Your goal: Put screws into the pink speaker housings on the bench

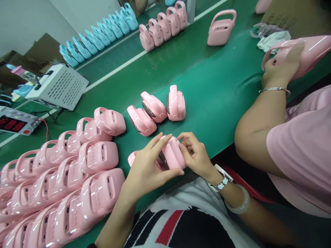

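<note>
My left hand [146, 165] is wrapped round a glossy pink device with a carrying handle [173, 153], its thumb along the near side and its fingers over the far side. The device lies tilted, one end towards my right hand [198, 156]. There my right thumb and fingers are pinched together, touching that end; what is between the fingertips is too small to make out. Beyond my hands stand three similar pink devices with dark fronts [154, 106]. The handle of another pink device [131, 157] shows partly behind my left hand.
Rows of pink devices [103, 189] fill the left side of the green table [207, 100]. More pink devices [162, 26] and blue ones [98, 38] line the back. A grey vented metal box [60, 84] stands left. On the right, a co-worker's hand [281, 65] holds a pink device [312, 51].
</note>
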Action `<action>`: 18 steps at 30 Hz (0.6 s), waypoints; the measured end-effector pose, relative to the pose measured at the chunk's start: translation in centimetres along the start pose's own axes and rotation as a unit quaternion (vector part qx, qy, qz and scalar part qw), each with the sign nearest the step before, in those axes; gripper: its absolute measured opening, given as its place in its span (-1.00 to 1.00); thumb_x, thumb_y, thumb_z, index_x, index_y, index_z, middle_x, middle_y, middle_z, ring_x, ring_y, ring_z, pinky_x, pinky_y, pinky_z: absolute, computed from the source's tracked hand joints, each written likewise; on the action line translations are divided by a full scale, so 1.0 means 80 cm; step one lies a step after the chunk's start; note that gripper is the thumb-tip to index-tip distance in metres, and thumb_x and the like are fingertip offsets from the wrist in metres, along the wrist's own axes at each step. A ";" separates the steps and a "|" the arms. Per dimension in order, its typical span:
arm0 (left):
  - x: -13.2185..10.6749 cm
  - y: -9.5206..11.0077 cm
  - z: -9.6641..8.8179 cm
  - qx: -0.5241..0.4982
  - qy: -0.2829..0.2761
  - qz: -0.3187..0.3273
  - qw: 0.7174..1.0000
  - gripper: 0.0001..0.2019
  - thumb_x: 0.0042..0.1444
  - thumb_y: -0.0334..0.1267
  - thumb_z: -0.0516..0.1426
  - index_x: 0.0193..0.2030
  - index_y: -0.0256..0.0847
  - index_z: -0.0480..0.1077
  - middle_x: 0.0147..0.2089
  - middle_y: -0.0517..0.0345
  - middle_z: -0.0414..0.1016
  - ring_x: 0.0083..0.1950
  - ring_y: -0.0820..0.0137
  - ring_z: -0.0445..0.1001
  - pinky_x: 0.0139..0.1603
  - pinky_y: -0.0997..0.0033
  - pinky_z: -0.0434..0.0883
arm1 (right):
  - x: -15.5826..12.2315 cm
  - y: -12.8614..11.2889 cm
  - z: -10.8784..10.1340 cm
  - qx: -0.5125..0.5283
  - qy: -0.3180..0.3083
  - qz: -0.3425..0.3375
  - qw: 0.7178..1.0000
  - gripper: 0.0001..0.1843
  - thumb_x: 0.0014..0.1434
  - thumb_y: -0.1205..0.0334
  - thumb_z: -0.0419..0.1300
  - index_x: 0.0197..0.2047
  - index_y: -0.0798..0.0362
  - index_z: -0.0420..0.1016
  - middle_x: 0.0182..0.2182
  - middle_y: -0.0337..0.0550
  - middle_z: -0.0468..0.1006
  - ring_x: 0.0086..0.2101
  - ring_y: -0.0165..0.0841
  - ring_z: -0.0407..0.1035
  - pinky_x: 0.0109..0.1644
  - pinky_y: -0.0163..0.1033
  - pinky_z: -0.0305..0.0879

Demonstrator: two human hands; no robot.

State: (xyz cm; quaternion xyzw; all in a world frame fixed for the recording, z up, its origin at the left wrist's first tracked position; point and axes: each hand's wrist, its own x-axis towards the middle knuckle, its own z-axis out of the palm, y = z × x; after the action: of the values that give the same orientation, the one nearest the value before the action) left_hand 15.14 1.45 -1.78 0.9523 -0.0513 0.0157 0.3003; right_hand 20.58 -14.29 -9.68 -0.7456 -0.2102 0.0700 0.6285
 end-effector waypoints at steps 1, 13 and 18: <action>0.000 0.000 0.000 -0.006 -0.005 0.001 1.000 -0.20 -0.16 0.09 0.35 0.24 -0.11 0.31 0.23 -0.11 0.40 0.30 -0.02 0.30 0.23 -0.03 0.33 | -0.001 -0.002 -0.001 -0.029 -0.001 -0.006 1.000 -0.86 0.28 0.30 0.00 -0.10 -0.03 0.28 -0.59 -0.37 0.26 -0.62 -0.42 0.21 -0.50 -0.32 0.08; 0.001 -0.003 0.001 -0.015 -0.017 -0.007 1.000 -0.17 -0.17 0.10 0.36 0.27 -0.07 0.29 0.26 -0.11 0.37 0.32 0.00 0.28 0.24 -0.03 0.31 | 0.037 0.030 -0.038 0.270 -0.231 0.154 0.922 -0.59 0.23 0.11 0.12 0.11 0.07 0.27 -0.69 -0.48 0.24 -0.69 -0.50 0.06 -0.61 -0.42 0.01; 0.003 -0.001 0.001 -0.019 -0.018 -0.016 1.000 -0.17 -0.20 0.08 0.38 0.26 -0.08 0.31 0.25 -0.11 0.38 0.30 -0.02 0.30 0.22 -0.03 0.34 | 0.025 0.048 -0.034 0.326 -0.209 0.153 0.909 -0.57 0.09 0.04 0.32 -0.03 0.03 0.39 -0.60 -0.45 0.31 -0.68 -0.55 0.14 -0.60 -0.42 0.11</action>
State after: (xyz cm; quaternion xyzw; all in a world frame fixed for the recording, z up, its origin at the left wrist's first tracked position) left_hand 15.38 1.44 -1.85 0.9473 -0.0412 -0.0069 0.3177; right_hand 24.24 -16.45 -12.52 -0.4905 -0.1858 0.3841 0.7598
